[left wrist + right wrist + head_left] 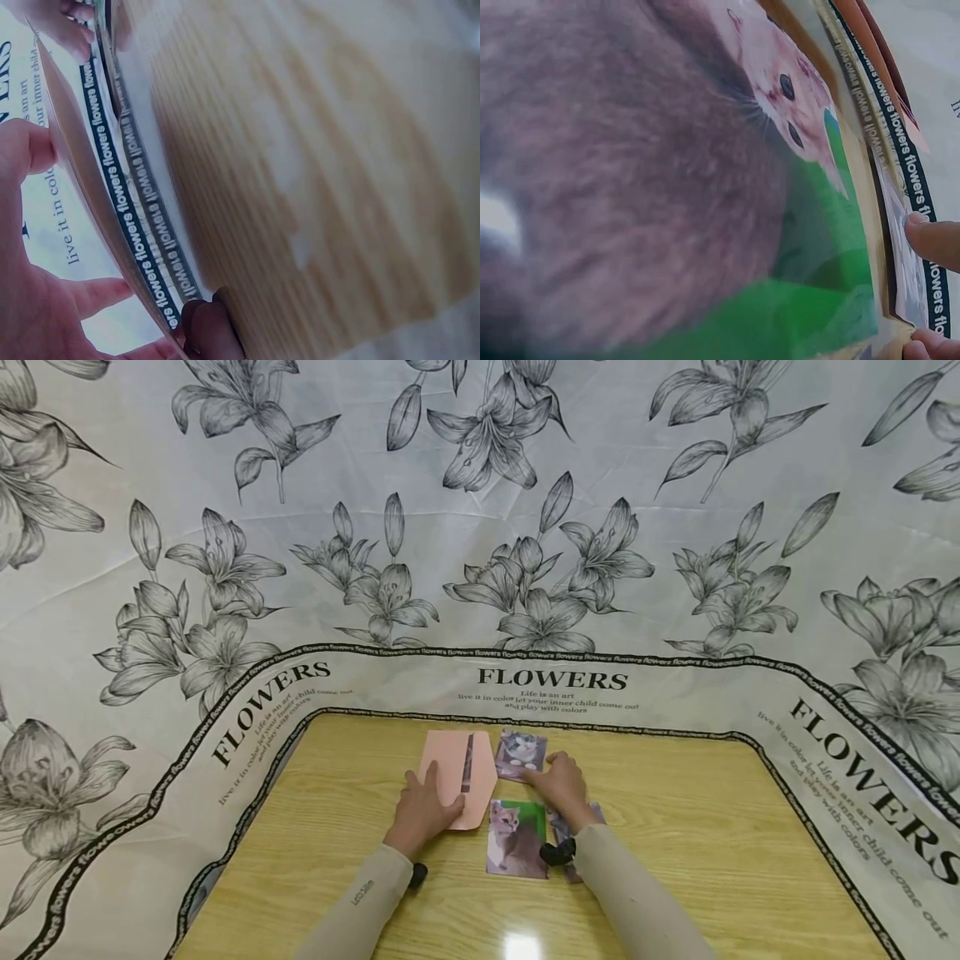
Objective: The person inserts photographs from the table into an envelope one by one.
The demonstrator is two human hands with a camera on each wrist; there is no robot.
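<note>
- Nearest the camera, my left sleeve (356, 897) and right sleeve (637, 893) reach over the wooden bench (322, 827), with a black wrist device (558, 853) on the right one.
- Between my forearms the kitten photo (517, 843) lies face up with its green backdrop, untouched by my fingers, probably set there to be in easy reach.
- Beside it, partly under my right wrist, is a half-hidden photo (597, 812); I can't make out its picture.
- My left hand (424, 810) rests with fingers spread apart on the pink envelope (446, 750), I'd judge to steady such light paper.
- The envelope lies left of the photos, its pointed flap turned right, so its mouth seems to face my right hand.
- A dark strip (468, 764) shows there, likely the edge of a picture tucked inside; how many it holds I can't tell.
- My right hand (561, 785) pinches the grey-and-white cat photo (521, 747) just right of the flap, thumb near its lower edge; an edge hold probably spares the printed face.
- Farthest off hangs the flowered cloth (551, 618).
</note>
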